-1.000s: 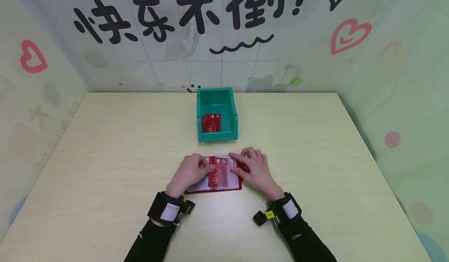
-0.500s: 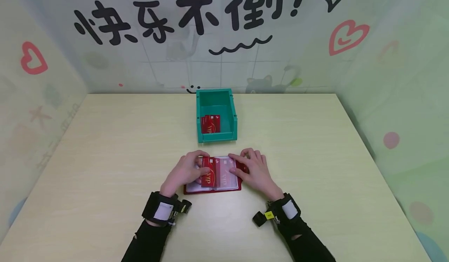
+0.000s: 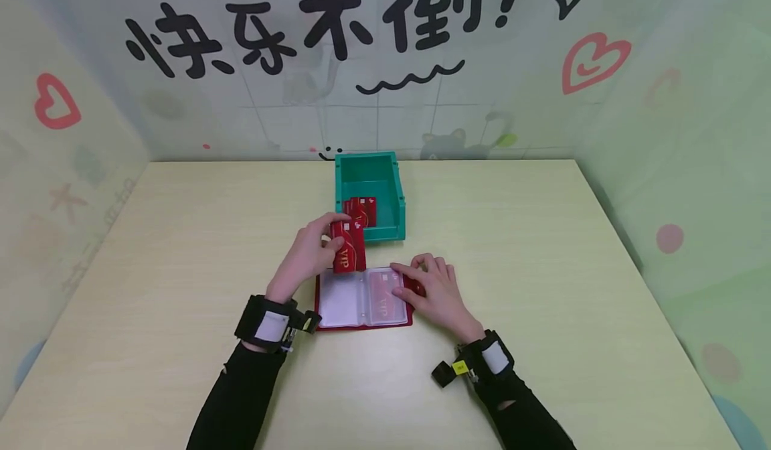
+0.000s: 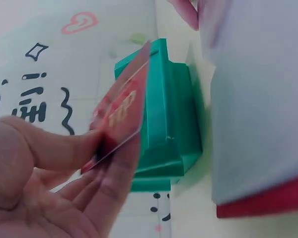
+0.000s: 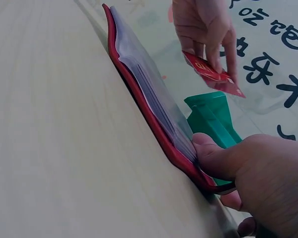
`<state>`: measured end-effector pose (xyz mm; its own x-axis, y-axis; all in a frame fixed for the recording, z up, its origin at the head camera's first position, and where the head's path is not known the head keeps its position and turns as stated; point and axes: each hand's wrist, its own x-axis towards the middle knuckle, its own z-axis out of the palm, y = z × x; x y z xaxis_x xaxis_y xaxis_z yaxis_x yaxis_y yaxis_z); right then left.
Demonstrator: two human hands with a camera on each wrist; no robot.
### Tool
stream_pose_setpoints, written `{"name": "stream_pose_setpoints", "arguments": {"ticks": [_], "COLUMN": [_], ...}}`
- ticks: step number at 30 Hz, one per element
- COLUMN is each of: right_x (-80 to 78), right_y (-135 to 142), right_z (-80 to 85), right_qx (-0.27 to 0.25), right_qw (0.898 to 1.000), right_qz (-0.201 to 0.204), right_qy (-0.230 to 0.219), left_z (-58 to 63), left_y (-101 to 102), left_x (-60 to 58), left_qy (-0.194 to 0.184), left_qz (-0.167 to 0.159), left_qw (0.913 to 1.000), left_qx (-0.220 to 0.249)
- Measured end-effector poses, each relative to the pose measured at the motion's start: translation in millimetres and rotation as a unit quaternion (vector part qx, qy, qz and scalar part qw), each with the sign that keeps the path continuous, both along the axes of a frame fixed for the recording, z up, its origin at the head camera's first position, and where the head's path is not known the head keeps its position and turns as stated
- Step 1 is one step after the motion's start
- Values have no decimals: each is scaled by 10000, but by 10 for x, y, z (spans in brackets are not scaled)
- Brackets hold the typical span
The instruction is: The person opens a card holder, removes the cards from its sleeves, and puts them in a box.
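My left hand [image 3: 305, 254] pinches a red VIP card [image 3: 349, 252] between thumb and fingers, raised above the far edge of the card holder. In the left wrist view the card [image 4: 121, 106] is tilted, the bin behind it. The red-covered card holder [image 3: 340, 299] lies open on the table, its clear sleeves showing; a card shows faintly through the right-hand sleeve. My right hand [image 3: 442, 299] grips the holder's right edge. In the right wrist view its thumb presses on the stacked sleeves [image 5: 156, 99]; the other fingers are mostly hidden.
Behind the holder stands a green bin [image 3: 385, 234] with several red VIP cards [image 3: 366, 210] at its front left. The pale wooden table [image 3: 150, 289] meets printed walls at the back and both sides.
My left hand has drawn the red card leftward out of the holder's sleeve, then lifted it away towards the bin. My right hand has stayed at the holder's right edge.
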<state>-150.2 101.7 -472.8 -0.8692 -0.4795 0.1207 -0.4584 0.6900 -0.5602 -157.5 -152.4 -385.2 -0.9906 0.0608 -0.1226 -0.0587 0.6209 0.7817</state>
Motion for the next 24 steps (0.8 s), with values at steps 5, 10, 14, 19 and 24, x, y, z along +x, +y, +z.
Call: {"name": "stream_pose_setpoints", "arguments": {"ticks": [5,10,14,19,24], "right_x": [1,1,4,7,-2], "right_y": [-2,2,2,5,9], "right_z": [14,11,8,0,-24], "right_qx": [-76,-81,-74,-69,-44], "right_qw": [10000,10000,10000,10000,9998], "right_qz": [10,25,41,50,41], "right_qy": [-61,-7,35,51,200], "left_z": [47,71,20,-36,-48], "left_y": [127,245,287,331,388], "left_x": [-266,-543,-735,-884,-956], "left_qy": [967,1587,1514,1313,1152], "left_qz": [219,394,404,150,-142], "left_qw": [9951,9830,9774,9665,9528], "left_qx": [-13,-836,-1419,-2199,-2804]}}
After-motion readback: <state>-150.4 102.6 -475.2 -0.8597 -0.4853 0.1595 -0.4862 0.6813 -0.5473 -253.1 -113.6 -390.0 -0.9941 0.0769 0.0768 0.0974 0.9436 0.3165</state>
